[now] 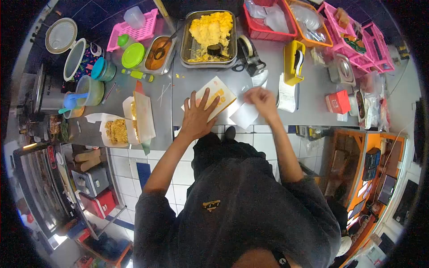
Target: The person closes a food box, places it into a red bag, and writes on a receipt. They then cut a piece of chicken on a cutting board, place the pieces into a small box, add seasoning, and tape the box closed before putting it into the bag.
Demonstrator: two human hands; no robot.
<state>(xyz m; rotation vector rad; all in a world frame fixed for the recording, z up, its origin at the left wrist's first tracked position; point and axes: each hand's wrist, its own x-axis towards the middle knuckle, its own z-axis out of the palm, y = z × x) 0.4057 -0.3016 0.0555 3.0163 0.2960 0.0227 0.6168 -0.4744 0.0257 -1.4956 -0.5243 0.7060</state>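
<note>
My left hand point(195, 115) lies with fingers spread across a white cardboard food box point(222, 91) with yellow-orange print, its lid down. Just right of it, my right hand point(262, 103) is closed, fingertips together and slightly blurred. What it pinches, if anything, cannot be made out. Under and beside that hand lies a white sheet of paper point(245, 117), close to the counter's front edge. A black tape dispenser point(254, 67) stands behind the box. On the left, an open food box point(144, 117) holds golden crumbed food point(117, 130).
At the back sits a metal tray point(184, 52) of yellow food with a black scoop. Left of it, a steel pan point(172, 47) holds orange sauce. A yellow dispenser point(293, 62) and a paper strip point(286, 94) are to the right; red point(286, 33) and pink baskets point(346, 44) stand behind.
</note>
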